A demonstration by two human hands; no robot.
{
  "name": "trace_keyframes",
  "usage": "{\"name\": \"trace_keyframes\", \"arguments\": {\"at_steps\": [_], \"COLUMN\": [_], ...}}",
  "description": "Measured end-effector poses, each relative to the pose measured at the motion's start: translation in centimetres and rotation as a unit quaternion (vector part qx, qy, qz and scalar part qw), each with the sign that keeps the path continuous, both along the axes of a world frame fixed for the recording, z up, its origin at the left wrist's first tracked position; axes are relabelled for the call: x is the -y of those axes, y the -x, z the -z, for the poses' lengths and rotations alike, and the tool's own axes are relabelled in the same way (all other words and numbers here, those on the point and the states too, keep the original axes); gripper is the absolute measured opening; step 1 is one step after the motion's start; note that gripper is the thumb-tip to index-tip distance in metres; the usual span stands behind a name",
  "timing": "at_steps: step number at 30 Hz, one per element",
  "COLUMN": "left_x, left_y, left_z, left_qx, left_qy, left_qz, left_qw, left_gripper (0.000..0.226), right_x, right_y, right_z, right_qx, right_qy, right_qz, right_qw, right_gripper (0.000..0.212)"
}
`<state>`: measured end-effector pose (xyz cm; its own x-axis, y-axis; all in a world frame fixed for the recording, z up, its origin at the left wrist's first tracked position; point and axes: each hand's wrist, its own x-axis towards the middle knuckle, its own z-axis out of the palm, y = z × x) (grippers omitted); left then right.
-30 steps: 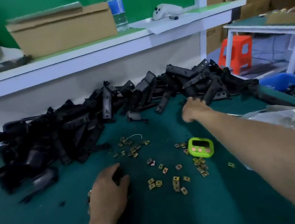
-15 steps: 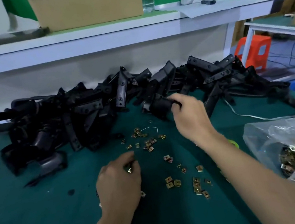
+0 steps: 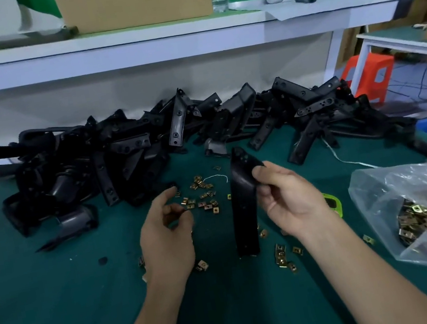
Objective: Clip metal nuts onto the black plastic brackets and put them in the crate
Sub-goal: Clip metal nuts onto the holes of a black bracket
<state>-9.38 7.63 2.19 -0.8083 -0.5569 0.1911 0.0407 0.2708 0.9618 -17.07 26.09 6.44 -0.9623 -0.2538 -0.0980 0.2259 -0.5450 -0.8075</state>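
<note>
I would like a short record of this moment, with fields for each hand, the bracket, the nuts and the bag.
Right hand: grips a black bracket, held roughly upright
Left hand: fingers curled; a nut between them cannot be confirmed
Loose nuts: scattered on the green table
Bag of nuts: on the right
Bracket pile: behind the nuts

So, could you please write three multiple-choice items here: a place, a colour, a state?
1. Where is the plastic bag of nuts? A) on the shelf B) on the table, right of the right hand C) in the crate
2. What colour are the loose nuts? A) gold B) blue C) white
3. The right hand is: A) open, empty B) gripping a black bracket C) flat on the table
Answers: B, it rests on the table; A, they glint gold; B, fingers curl round it.
</note>
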Motion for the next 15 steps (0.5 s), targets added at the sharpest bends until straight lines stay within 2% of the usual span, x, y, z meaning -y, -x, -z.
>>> {"name": "trace_keyframes", "arguments": {"at_steps": [2,4,5,7,9,10,12,15], "left_x": [0.0,0.3,0.5,0.8,1.0,1.1,1.3,1.7], "left_y": [0.1,0.2,0.2,0.2,0.2,0.1,0.0,-0.1], "left_z": [0.1,0.2,0.3,0.1,-0.1,-0.2,-0.2,-0.1], "left_qx": [0.006,0.020,0.028,0.039,0.045,0.046,0.047,0.044], "left_qy": [-0.001,-0.004,-0.004,-0.007,-0.011,-0.011,-0.015,-0.026], "left_qz": [-0.003,-0.003,0.000,0.008,0.004,-0.003,-0.016,-0.012], "left_qw": [1.000,1.000,1.000,0.999,0.999,0.999,0.999,0.999], "left_gripper": [0.045,0.044,0.044,0.045,0.045,0.043,0.037,0.039], "right_x": [-0.1,-0.5,-0.7,-0.2,1.1,1.8,2.8,2.8], "right_y": [0.0,0.0,-0.3,-1.4,-2.5,-2.9,-3.1,-2.7], "right_z": [-0.6,-1.1,-1.2,-0.9,0.7,1.5,2.7,3.5], "right_qx": [-0.031,-0.127,-0.198,-0.360,-0.474,-0.500,-0.484,-0.434], "right_qy": [0.024,-0.031,-0.107,-0.286,-0.416,-0.463,-0.545,-0.588], "right_qz": [0.087,0.191,0.231,0.267,0.233,0.188,0.080,-0.024], "right_qw": [0.995,0.973,0.946,0.847,0.740,0.707,0.680,0.682], "right_gripper": [0.035,0.025,0.020,0.016,0.017,0.018,0.021,0.037]}}
